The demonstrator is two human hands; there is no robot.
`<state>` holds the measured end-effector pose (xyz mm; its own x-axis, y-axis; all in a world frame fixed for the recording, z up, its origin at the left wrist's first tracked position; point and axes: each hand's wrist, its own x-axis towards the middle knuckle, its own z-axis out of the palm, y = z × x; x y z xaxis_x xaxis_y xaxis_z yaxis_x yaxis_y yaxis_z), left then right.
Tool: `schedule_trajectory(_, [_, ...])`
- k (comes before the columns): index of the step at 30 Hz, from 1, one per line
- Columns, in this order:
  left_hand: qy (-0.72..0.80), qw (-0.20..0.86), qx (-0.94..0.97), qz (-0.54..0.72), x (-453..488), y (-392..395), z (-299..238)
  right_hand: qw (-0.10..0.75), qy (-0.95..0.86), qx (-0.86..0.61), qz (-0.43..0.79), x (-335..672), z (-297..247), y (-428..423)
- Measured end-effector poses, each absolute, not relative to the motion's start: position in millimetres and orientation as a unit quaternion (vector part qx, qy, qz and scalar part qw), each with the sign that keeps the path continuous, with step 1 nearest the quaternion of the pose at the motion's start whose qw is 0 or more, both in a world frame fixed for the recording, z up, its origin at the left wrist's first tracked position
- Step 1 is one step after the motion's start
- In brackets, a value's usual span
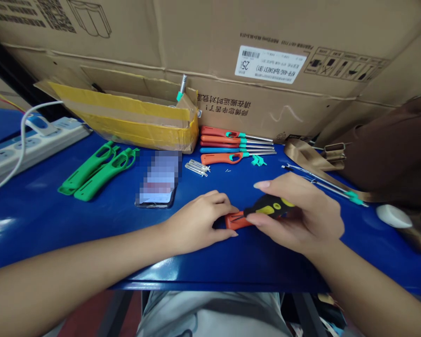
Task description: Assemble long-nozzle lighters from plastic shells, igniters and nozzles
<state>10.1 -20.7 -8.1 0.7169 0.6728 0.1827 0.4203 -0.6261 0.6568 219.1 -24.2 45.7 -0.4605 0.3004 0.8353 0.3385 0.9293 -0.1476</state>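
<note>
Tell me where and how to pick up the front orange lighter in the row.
Probably best by its thick handle, from the near side and above: the other lighters lie close behind it, and its slim metal tube points right, giving less to grip.

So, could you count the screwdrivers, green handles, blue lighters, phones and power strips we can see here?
Screwdriver: 1
Green handles: 2
Blue lighter: 1
Phone: 1
Power strip: 1
Total: 6
</note>
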Motion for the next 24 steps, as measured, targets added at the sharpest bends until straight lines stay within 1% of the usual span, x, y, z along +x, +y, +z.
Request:
schedule_trajectory(1, [0.312,0.298,0.877,0.210,10.0,-20.7,-7.8,0.477,-0.858,-0.191,-0.015,219.6,46.1,-24.5])
schedule_trajectory(4, [0.310,0.293,0.879,0.212,9.8,-20.7,-7.7,0.455,-0.865,-0.205,0.060,220.3,48.1,-26.1])
schedule_trajectory(5, [0.310,0.294,0.879,0.213,9.8,-20.7,-7.8,0.456,-0.863,-0.206,0.065,220.4,48.6,-26.4])
schedule_trajectory(6, [0.310,0.296,0.878,0.213,9.8,-20.7,-7.9,0.458,-0.863,-0.208,0.051,220.4,48.9,-26.7])
schedule_trajectory(9, [0.313,0.302,0.875,0.211,10.2,-20.8,-8.1,0.457,-0.864,-0.206,-0.043,221.0,49.1,-27.8])
schedule_trajectory(10, [0.313,0.302,0.875,0.211,10.2,-20.8,-8.1,0.456,-0.865,-0.206,-0.051,221.3,49.3,-28.6])
schedule_trajectory(11, [0.313,0.302,0.876,0.211,10.1,-20.9,-8.1,0.451,-0.867,-0.208,-0.038,221.6,49.6,-29.5])
schedule_trajectory(14, [0.310,0.299,0.877,0.213,9.9,-21.0,-8.0,0.445,-0.868,-0.215,0.050,222.3,51.4,-31.3])
schedule_trajectory(15, [0.309,0.299,0.877,0.215,9.9,-21.0,-8.0,0.443,-0.867,-0.218,0.057,222.7,51.9,-31.0])
schedule_trajectory(20, [0.310,0.299,0.876,0.216,10.7,-20.9,-8.1,0.419,-0.876,-0.225,-0.077,225.2,50.3,-26.9])
schedule_trajectory(21, [0.310,0.298,0.877,0.216,10.7,-20.8,-8.1,0.420,-0.876,-0.224,-0.075,225.2,49.4,-27.0])
schedule_trajectory(24, [0.308,0.301,0.877,0.215,10.4,-20.6,-8.1,0.428,-0.877,-0.216,-0.017,223.6,48.1,-29.2])
